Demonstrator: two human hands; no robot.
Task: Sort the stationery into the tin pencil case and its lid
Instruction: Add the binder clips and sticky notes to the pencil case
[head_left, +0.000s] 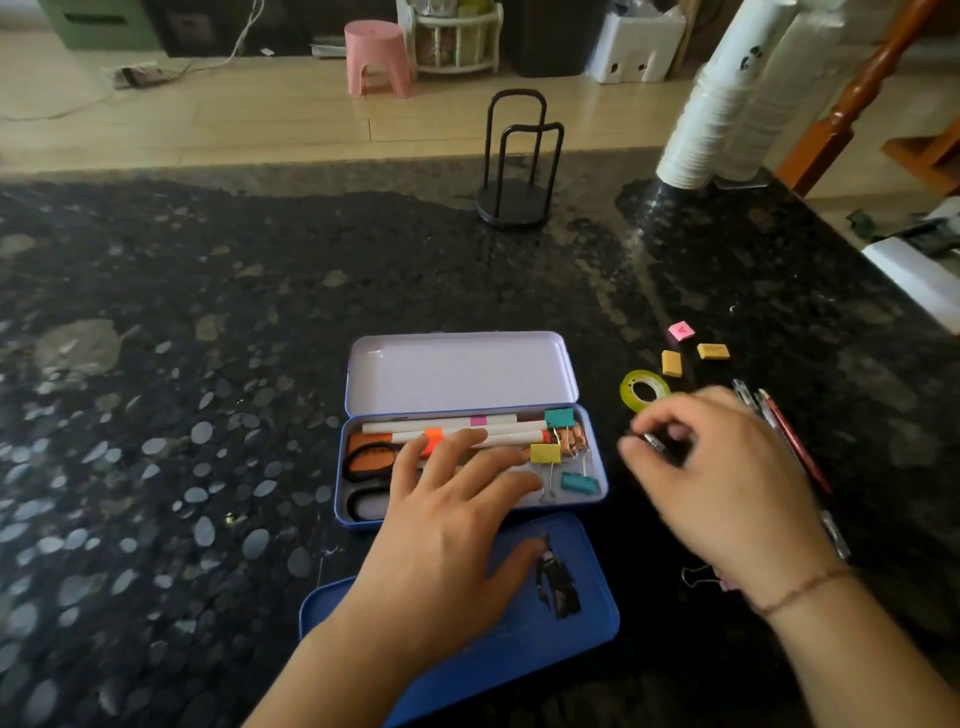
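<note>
Pinching a slim dark pen (652, 441), the right hand (727, 478) should carry it low into the blue tin pencil case (597, 457); the left hand (447, 519), fingers flat, steadies its contents.

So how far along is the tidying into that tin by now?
Roughly halfway. Done: the open tin already holds white markers, scissors and coloured binder clips; black clips lie on the separate blue lid. In hand: the right hand pinches a small dark item, blurred; the left hand rests over the tin. Left: tape roll, three erasers, pens and one clip.
</note>
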